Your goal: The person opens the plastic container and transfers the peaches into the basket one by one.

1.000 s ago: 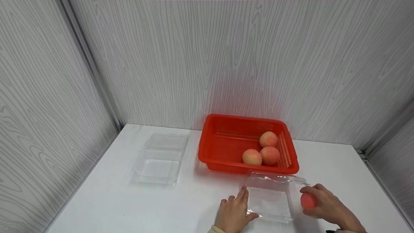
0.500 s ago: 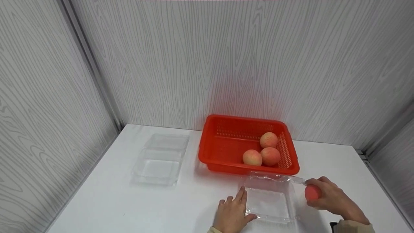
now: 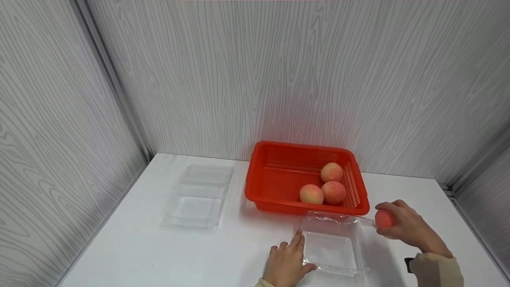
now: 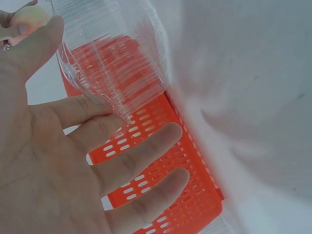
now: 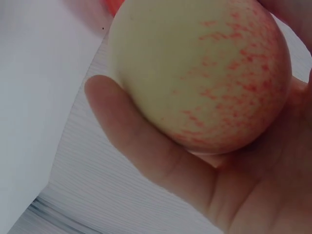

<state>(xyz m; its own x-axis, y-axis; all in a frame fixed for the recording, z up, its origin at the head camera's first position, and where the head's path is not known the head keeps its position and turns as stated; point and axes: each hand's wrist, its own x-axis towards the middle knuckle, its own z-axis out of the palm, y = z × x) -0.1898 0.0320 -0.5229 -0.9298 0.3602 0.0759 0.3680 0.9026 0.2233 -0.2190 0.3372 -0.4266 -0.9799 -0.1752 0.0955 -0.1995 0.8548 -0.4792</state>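
A pink-and-cream peach [image 3: 384,219] is in my right hand [image 3: 410,227], held to the right of a clear plastic clamshell box [image 3: 330,250]. Up close in the right wrist view, thumb and fingers curl round the peach [image 5: 195,73]. My left hand [image 3: 285,263] rests against the box's left side, its fingers stretched out. From the left wrist, the fingers of my left hand [image 4: 92,141] look straight and spread, some touching the clear box [image 4: 117,63]. The box stands open, with no fruit inside.
Behind the box stands a red plastic basket [image 3: 275,183] holding three peaches [image 3: 334,192] at its right end. A second clear clamshell box [image 3: 197,207] lies open at the left of the white table [image 3: 119,255]. Grey wood-grain panels [image 3: 199,79] wall the table's back and sides.
My right hand has moved away from me and slightly right, carrying the peach from beside the box toward its far right corner. My left hand and the box have barely shifted.
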